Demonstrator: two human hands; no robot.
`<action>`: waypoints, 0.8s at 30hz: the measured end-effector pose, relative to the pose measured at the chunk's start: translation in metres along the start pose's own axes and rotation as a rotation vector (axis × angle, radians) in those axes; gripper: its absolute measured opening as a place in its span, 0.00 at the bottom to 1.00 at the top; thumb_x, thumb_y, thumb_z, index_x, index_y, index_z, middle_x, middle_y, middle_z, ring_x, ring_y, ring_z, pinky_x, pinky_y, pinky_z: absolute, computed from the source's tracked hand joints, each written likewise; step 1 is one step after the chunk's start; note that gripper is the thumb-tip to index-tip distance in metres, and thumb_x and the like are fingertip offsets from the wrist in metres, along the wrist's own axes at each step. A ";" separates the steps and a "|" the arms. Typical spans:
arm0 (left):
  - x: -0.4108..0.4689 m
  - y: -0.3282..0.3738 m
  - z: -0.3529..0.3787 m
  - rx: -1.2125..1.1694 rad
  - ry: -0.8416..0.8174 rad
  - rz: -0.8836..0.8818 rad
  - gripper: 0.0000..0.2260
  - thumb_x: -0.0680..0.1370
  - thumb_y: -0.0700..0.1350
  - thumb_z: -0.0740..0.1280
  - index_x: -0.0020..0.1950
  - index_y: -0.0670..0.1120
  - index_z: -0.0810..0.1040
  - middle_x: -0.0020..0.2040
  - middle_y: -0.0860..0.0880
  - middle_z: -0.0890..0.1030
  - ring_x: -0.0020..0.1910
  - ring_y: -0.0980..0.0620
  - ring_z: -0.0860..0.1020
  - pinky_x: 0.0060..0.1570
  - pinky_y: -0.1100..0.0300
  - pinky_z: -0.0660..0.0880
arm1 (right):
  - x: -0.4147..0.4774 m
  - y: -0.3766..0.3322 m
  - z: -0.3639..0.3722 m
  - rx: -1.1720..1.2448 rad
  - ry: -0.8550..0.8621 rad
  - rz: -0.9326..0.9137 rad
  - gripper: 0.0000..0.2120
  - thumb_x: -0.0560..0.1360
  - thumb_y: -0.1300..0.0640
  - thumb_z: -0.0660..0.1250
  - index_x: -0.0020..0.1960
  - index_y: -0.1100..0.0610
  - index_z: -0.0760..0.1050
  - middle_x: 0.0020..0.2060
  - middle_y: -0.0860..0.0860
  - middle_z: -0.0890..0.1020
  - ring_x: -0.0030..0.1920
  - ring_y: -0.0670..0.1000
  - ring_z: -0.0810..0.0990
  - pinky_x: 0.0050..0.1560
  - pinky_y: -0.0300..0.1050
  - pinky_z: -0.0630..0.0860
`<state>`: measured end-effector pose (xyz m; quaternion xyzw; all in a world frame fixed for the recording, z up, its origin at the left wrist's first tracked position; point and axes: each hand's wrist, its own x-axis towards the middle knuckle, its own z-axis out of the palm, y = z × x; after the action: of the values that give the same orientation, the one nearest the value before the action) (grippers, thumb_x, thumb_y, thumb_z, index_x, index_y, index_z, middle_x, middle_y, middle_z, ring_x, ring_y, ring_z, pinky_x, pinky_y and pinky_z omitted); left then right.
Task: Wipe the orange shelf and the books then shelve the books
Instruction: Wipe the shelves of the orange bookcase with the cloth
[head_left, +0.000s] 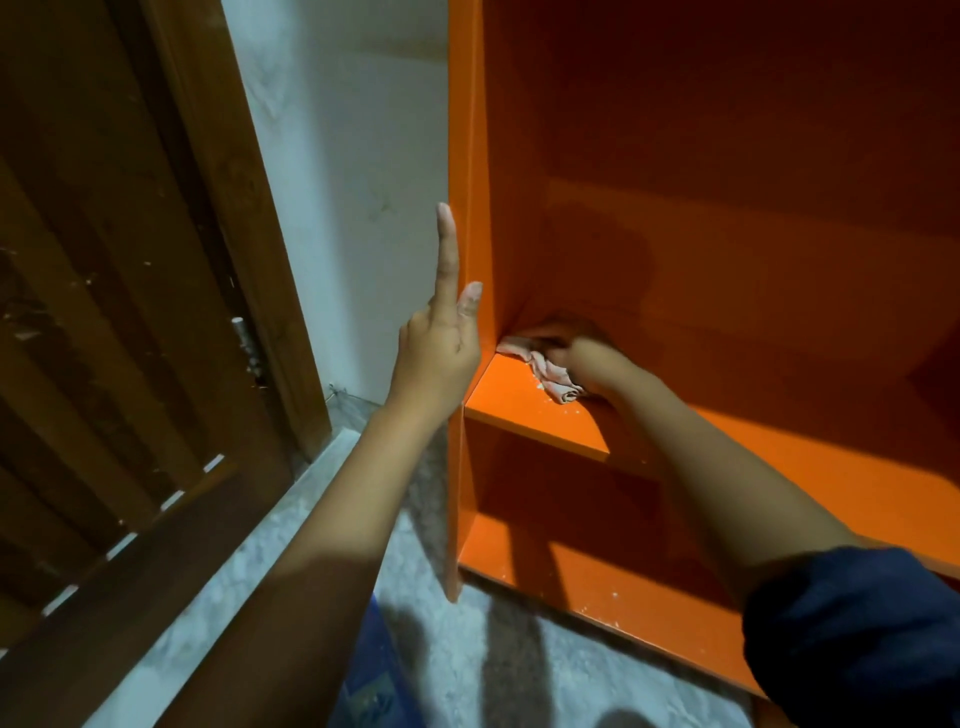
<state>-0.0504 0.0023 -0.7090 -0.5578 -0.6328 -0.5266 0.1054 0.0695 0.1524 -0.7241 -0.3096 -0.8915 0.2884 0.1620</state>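
Observation:
The orange shelf (727, 218) fills the right half of the view, open and without books. My right hand (587, 361) is inside it, closed on a crumpled pink cloth (550, 371) pressed into the back left corner of the middle board (524, 410). My left hand (441, 343) rests flat against the outer face of the shelf's left side panel (464, 156), fingers straight and pointing up, thumb on the panel's front edge. White specks of dust lie on the middle board and on the bottom board (571, 577). No books are in view.
A dark wooden door (104, 312) with its frame and a metal hinge (248, 343) stands to the left. A pale wall (358, 182) separates door and shelf. The floor (467, 670) is grey speckled stone, with blue fabric at the bottom edge.

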 end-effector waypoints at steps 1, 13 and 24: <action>-0.002 -0.001 0.000 -0.001 -0.004 0.000 0.24 0.79 0.63 0.44 0.70 0.63 0.33 0.36 0.38 0.75 0.28 0.44 0.74 0.31 0.44 0.75 | 0.000 0.000 0.002 0.013 -0.021 -0.046 0.15 0.75 0.60 0.62 0.55 0.44 0.78 0.51 0.44 0.76 0.55 0.50 0.76 0.55 0.44 0.71; -0.015 0.000 -0.007 0.014 -0.133 -0.066 0.29 0.82 0.51 0.52 0.70 0.64 0.31 0.47 0.42 0.79 0.29 0.42 0.77 0.30 0.43 0.77 | -0.007 -0.001 0.009 0.111 -0.167 -0.277 0.11 0.76 0.62 0.65 0.56 0.56 0.80 0.50 0.46 0.79 0.53 0.41 0.77 0.56 0.37 0.71; -0.019 0.008 -0.006 0.137 -0.087 -0.097 0.32 0.82 0.47 0.55 0.69 0.57 0.30 0.37 0.49 0.74 0.28 0.50 0.74 0.31 0.53 0.77 | -0.028 -0.008 0.014 0.111 -0.175 -0.479 0.09 0.75 0.67 0.66 0.52 0.61 0.82 0.48 0.50 0.80 0.44 0.33 0.78 0.43 0.25 0.70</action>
<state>-0.0396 -0.0147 -0.7154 -0.5403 -0.6977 -0.4617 0.0901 0.0810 0.1234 -0.7335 -0.0541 -0.9329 0.3158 0.1646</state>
